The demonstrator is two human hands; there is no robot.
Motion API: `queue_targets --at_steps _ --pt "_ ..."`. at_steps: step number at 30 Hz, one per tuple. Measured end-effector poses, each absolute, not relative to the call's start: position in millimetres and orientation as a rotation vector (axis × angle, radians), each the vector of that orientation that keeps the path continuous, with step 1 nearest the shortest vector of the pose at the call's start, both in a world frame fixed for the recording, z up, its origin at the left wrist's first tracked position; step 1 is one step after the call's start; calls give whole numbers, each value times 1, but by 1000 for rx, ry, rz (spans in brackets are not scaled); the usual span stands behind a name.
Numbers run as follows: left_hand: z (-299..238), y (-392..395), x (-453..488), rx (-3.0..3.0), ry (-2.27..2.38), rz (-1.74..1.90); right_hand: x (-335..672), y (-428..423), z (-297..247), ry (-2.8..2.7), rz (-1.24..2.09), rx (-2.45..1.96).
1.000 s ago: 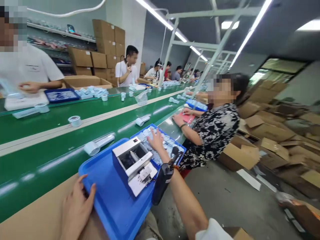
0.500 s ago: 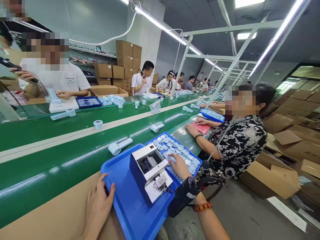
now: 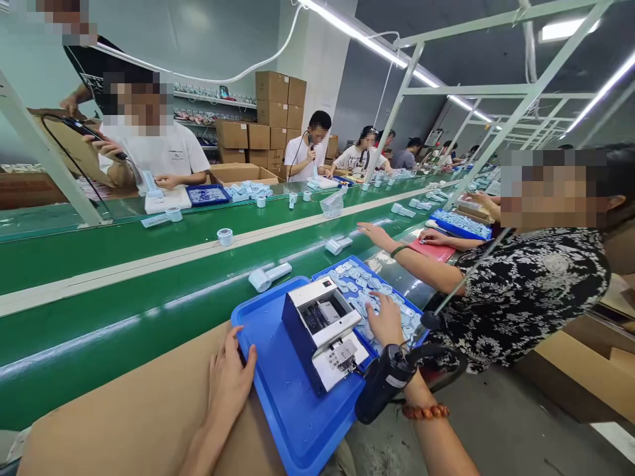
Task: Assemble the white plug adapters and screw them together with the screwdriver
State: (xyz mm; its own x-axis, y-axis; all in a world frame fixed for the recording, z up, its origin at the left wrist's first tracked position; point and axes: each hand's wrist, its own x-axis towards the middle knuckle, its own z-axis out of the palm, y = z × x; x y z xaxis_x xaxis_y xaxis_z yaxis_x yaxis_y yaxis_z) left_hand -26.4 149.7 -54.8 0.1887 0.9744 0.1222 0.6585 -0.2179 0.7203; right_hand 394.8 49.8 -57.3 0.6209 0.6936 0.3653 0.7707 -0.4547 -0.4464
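1. Reaching toward about 4 o'clock, the right hand (image 3: 387, 320) sits low over a shallow blue tray (image 3: 342, 268) heaped with pale moulded plastic pieces (image 3: 360, 297). It is open with the fingers spread, and no piece is visibly gripped.
2. At about 7 o'clock, the left hand (image 3: 231, 373) is relaxed and empty, its fingers against the rim of a larger blue tray (image 3: 292, 423). That tray lies on a brown cardboard sheet (image 3: 114, 403) covering the surface.
3. At 6 o'clock, a white-and-navy benchtop machine (image 3: 317, 330) stands on the larger tray, just beside the pieces. Its open top shows dark inner parts; what it does is hard to tell.
4. The step in hand appears to be working among the pieces, with the left hand waiting at the machine's side. The next move seems to call for closing the right fingers on a single piece without disturbing the rest of the heap.
5. A black cylindrical object (image 3: 384, 383) and a beaded bracelet (image 3: 425, 412) sit at the right wrist.
6. A green conveyor belt (image 3: 149, 277) runs past at 9 o'clock, and a seated co-worker (image 3: 520, 297) sits at 3 o'clock, with a red mat (image 3: 431, 250) nearby.
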Motion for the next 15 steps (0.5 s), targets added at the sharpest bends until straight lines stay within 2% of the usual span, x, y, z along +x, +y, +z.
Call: queue_targets --at_steps 8,15 --pt "-44 142 -25 1949 1514 745 404 160 -18 -1096 12 -2387" --pt "-30 118 -21 1864 1568 681 387 165 -15 -1135 200 -2643"
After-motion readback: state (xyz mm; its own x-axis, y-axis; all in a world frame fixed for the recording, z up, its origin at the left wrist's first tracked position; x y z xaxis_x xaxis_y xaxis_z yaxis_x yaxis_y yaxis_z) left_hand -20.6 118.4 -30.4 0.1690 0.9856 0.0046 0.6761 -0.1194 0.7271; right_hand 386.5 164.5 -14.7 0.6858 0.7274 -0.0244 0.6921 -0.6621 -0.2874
